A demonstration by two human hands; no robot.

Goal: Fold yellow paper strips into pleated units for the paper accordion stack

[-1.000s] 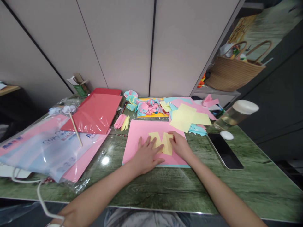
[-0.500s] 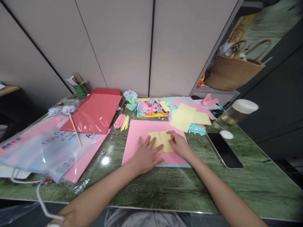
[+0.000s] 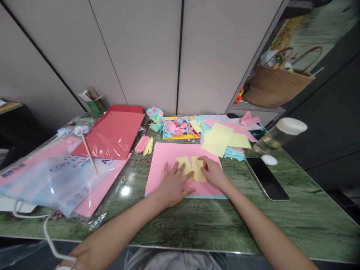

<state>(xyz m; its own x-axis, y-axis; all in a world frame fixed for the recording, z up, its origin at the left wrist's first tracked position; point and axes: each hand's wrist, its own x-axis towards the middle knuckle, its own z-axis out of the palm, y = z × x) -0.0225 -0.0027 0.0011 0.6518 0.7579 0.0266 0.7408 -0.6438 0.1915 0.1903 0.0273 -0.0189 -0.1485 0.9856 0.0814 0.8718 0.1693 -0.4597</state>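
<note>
A piece of yellow paper (image 3: 199,174) lies on the pink sheet (image 3: 160,157), split by a gap that widens toward its far edge. Whether its two halves still join at the near edge I cannot tell. My left hand (image 3: 173,184) lies flat, fingers spread, pressing the left half. My right hand (image 3: 214,171) has its fingers curled on the right half, thumb side near the gap, gripping it. Light blue paper (image 3: 185,197) shows under the pink sheet's near edge.
Yellow sheets (image 3: 218,139) and folded paper flowers (image 3: 170,128) lie beyond the pink sheet. Rightward are a phone (image 3: 267,179) and a bottle (image 3: 281,135). On the left are a red packet (image 3: 115,135), a copy paper bag (image 3: 64,168) and a wooden stick (image 3: 89,154).
The gap in the yellow paper has grown wider and reaches further toward the near edge. The right half has shifted slightly to the right. My left hand stays in place.
</note>
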